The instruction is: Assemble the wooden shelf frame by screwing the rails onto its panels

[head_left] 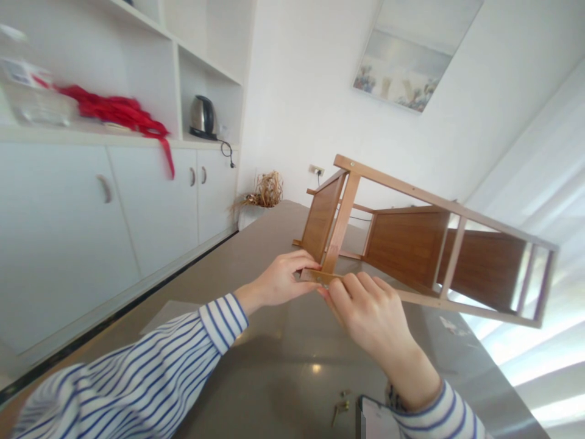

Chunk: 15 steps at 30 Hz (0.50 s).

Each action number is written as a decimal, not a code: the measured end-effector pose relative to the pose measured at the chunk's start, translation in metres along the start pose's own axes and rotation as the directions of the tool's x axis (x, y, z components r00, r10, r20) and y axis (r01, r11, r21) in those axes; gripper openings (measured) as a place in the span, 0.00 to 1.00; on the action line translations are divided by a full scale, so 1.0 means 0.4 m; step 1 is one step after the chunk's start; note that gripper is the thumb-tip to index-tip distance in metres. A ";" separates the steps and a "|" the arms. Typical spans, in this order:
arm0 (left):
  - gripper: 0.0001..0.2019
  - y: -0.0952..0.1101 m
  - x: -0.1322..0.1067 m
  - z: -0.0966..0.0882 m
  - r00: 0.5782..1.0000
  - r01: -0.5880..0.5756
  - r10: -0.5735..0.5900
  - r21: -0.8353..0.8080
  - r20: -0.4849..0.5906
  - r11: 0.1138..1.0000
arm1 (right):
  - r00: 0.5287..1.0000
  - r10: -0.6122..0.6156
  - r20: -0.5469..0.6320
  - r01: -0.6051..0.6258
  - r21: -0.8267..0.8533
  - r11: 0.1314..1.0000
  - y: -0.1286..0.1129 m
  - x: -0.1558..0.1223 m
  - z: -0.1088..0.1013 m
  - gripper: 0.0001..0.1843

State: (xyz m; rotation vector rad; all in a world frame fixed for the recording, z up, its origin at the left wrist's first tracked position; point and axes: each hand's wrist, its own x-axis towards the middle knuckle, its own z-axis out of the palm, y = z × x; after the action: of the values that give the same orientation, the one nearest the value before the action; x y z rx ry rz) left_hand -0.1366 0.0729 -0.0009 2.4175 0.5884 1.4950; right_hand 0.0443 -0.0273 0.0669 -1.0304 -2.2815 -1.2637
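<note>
Above the table (274, 390), left hand (284, 280) seemingly pinches wooden frame's corner (325, 278).

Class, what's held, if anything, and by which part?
The left hand pinches the wooden shelf rack by its near lower-left corner; the right hand is there, grip unclear.

Left hand (287, 278) pinching, forearm (183, 344) angled inward; right hand (371, 310) curled palm-down, seemingly pinching too.

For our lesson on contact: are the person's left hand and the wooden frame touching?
Touching. The head view shows the left hand gripping the wooden frame at its near corner, digits on both sides.
</note>
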 end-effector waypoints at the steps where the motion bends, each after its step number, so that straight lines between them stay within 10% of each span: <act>1: 0.13 -0.001 -0.001 0.001 1.000 -0.002 0.002 0.000 0.000 1.000 | 1.000 -0.002 0.001 0.002 -0.001 1.000 -0.002 0.001 0.000 0.16; 15: 0.15 -0.001 -0.003 0.000 1.000 -0.024 0.024 -0.014 -0.002 1.000 | 0.991 0.097 -0.096 -0.095 0.018 0.995 -0.045 -0.007 0.025 0.19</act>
State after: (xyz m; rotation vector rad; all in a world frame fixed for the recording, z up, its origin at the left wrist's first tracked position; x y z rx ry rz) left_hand -0.1371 0.0728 -0.0019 2.4209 0.5500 1.5062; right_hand 0.0336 -0.0263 0.0491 -1.0385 -2.1392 -1.2309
